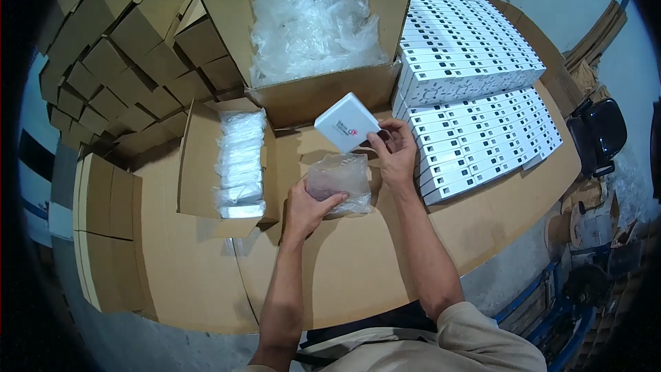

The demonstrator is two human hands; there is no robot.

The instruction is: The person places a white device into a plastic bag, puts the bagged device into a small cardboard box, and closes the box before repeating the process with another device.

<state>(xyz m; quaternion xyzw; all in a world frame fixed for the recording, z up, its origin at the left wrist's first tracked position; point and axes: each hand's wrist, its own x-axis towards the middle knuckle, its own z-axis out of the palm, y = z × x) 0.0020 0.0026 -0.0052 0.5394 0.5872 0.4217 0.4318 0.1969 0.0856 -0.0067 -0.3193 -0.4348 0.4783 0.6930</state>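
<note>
My right hand (394, 151) pinches a small white box (346, 122) by its lower right corner, thumb on top. Dark and red print marks the face of the box, which is tilted above the table. Just below it, my left hand (308, 205) grips a clear plastic bag (339, 180), with the thumb laid across its front. The box and the bag are apart. To the left of my left hand stands an open carton (195, 158) holding a row of plastic-wrapped white boxes (241, 158).
A large open carton (323, 96) full of clear plastic bags (313, 24) stands at the back. Stacked white boxes (482, 138) fill the right side. Brown cartons (124, 48) are piled at the back left; closed ones (103, 196) lie at the left edge. A black chair (599, 134) stands beyond the table.
</note>
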